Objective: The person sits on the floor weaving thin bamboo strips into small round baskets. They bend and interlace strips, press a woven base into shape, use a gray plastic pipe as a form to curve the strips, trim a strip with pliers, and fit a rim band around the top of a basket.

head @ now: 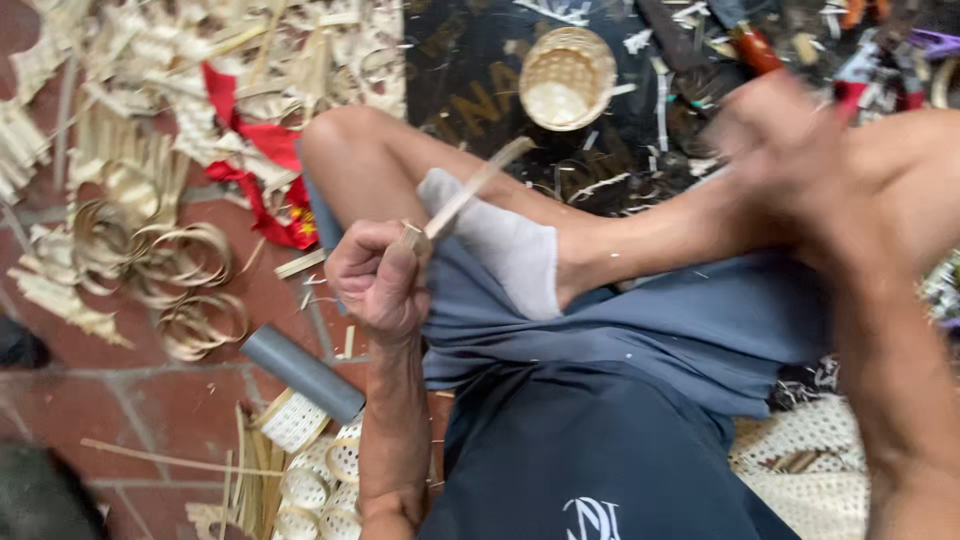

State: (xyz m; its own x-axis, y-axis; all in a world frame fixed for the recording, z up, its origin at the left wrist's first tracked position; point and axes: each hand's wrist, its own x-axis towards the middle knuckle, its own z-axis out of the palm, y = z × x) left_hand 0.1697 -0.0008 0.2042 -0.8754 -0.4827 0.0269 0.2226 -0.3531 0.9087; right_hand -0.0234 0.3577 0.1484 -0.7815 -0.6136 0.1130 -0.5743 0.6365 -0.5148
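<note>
One thin bamboo strip (470, 190) slants up from the clenched left hand (378, 275) of a seated person, above a white sock (510, 250). The right hand (785, 150) is blurred; its grip cannot be told. A small woven basket (567, 77) sits beyond the knees.

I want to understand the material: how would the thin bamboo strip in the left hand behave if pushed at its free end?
The bamboo strip looks thin, so probably light and springy. The left hand grips only its base, so the tip would likely flex.
</note>
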